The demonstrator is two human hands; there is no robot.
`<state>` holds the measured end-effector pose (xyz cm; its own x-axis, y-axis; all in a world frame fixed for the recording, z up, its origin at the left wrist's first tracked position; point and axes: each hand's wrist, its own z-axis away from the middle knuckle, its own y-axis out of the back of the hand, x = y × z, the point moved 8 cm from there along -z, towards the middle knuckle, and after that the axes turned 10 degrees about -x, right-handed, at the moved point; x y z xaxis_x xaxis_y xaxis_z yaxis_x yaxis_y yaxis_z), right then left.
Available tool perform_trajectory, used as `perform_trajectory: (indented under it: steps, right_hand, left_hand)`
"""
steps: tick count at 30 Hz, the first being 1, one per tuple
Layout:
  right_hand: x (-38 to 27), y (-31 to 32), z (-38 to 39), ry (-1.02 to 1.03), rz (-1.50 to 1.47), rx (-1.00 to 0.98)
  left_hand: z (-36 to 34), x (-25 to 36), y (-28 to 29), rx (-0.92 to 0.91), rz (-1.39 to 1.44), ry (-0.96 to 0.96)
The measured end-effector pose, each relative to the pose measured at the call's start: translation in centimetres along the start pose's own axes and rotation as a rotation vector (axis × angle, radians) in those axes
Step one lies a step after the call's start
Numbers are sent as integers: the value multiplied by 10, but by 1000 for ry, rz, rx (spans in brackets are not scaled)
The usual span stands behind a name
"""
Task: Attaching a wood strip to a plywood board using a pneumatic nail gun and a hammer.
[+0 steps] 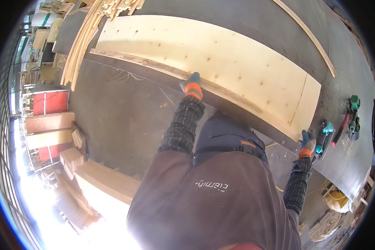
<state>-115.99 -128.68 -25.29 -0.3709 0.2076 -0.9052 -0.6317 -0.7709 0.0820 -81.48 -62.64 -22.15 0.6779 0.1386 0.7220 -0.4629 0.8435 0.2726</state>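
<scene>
A long, pale wooden panel [233, 62] dotted with small dark knots lies across the dark worktable in front of me. Along its near edge runs a narrow brown wood strip [150, 63]. My left hand [192, 86], in a blue and orange glove, is closed on this edge near its middle, fingertips over the strip. At the panel's near right corner, my right hand [307, 143], gloved alike, grips the edge, its fingers partly hidden. Just right of that hand lies a teal nail gun [327, 127].
A second green power tool [354, 104] and a red-handled tool [341, 129] lie farther right. Thin wood strips [81, 46] are bundled at the upper left. One long strip [310, 33] rests at the far right. Stacked boards [50, 123] stand left, timber [106, 179] behind.
</scene>
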Motion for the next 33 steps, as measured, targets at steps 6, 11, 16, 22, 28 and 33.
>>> perform_trajectory:
  steps: [6,11,16,22,28,33]
  right_hand:
    - [-67,10,-25,-63,-12,68]
    - [-102,13,-32,-92,281,169]
    - [-115,3,-30,-73,322,135]
    - [-104,7,-35,-122,190,135]
    - [-114,22,-61,-112,278,46]
    - [-134,19,-75,-106,194,-111]
  left_hand:
    - [18,-18,17,39,132,-225]
    - [47,-36,31,100,218,-379]
    - [66,-30,34,102,336,-470]
    - [72,-32,42,175,232,-482]
    - [50,-11,23,74,376,-303]
    - [41,28,6,73,-123,-253]
